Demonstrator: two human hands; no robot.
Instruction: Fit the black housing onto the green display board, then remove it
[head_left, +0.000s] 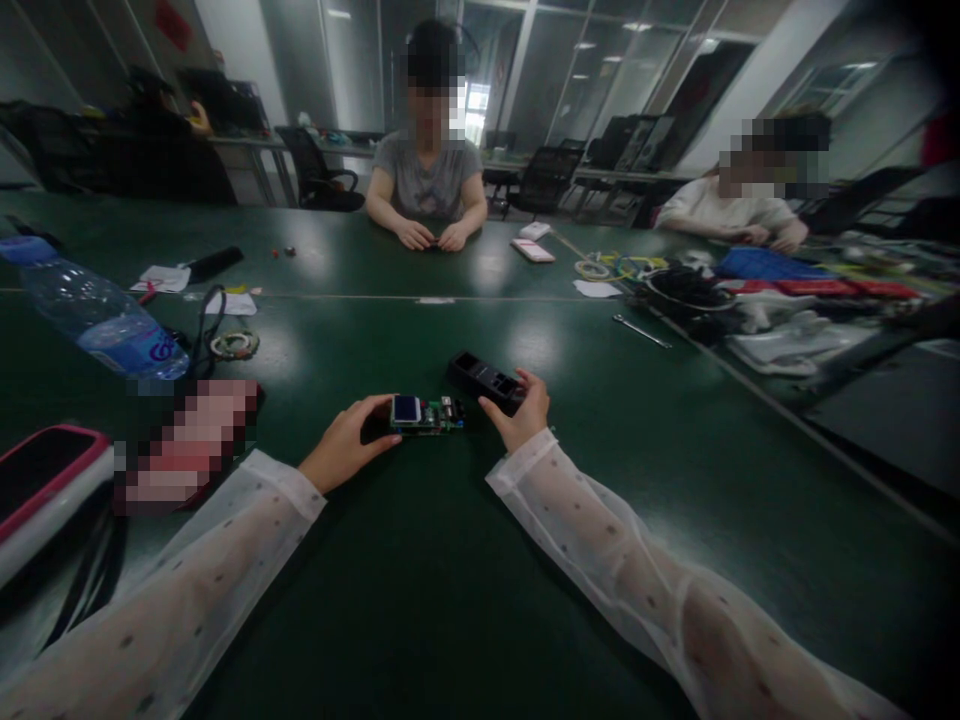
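Observation:
My left hand [352,437] grips the left end of a green circuit board [431,415] between thumb and fingers. A small dark screen with a pale frame sits on that board, with metal and black parts towards its right end. Just beyond and to the right, my right hand [523,412] is closed around the right end of a black plastic housing [480,376], which has rectangular cut-outs in its face. The housing is tilted, and board and housing are apart. Both are low over the dark green table [420,580]; whether they touch it I cannot tell.
At the left are a water bottle [97,310], a red phone-like object [191,445], a pink-rimmed device [56,480] and a coil [234,345]. A wrench [641,331] lies right, near bundled black cables [690,290]. Two people sit across the table.

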